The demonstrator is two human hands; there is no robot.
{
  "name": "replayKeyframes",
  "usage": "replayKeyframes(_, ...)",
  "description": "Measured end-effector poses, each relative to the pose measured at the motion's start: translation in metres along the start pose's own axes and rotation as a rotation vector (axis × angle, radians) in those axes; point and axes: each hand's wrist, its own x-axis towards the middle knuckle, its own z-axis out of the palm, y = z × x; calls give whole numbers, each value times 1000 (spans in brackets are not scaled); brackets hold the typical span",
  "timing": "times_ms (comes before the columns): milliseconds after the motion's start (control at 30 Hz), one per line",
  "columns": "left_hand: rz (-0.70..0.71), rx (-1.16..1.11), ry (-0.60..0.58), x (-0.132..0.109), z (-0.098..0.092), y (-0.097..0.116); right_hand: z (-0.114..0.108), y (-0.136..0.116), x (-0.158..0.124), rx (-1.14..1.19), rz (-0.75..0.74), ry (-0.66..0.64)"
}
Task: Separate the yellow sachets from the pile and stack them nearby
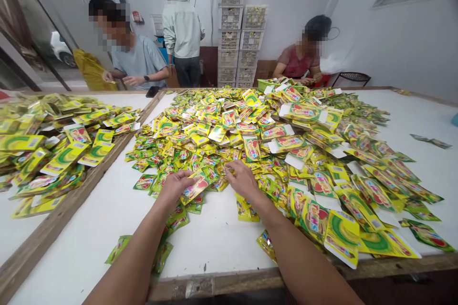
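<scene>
My left hand (175, 188) is closed on a small yellow and green printed carton (195, 189), thumb on its front face, held low over the white table (211, 243). Just to the right, my right hand (243, 180) has its fingertips pinched together at a small shiny packet (222, 182), at the near edge of the heap. Loose green packets (145, 182) lie around both hands. A heap of flat-looking printed cartons (250, 147) rises beyond the packets and spreads to the right. Some cartons have white end flaps sticking out.
A wooden strip (71, 200) divides the table; more cartons (67, 157) are piled left of it. A green basket (265, 85) and a phone (152, 91) are at the far side. Three people are beyond, near stacked white crates (229, 31). A wooden rim (229, 283) edges the front.
</scene>
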Motion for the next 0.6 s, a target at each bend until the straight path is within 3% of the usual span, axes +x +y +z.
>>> replayKeyframes(100, -16, 11, -35, 0, 0, -1, -3, -5, -1, 475, 110, 116)
replayKeyframes(200, -34, -28, -99, -1, 0, -2, -1, -16, -5, 726, 148, 42)
replayKeyframes(400, 17, -32, -136, -2, 1, -2, 1, -22, -10, 648, 72, -122)
replayKeyframes(600, 40, 6, -181, -3, 3, -3, -1, -24, -13, 513, 66, -72)
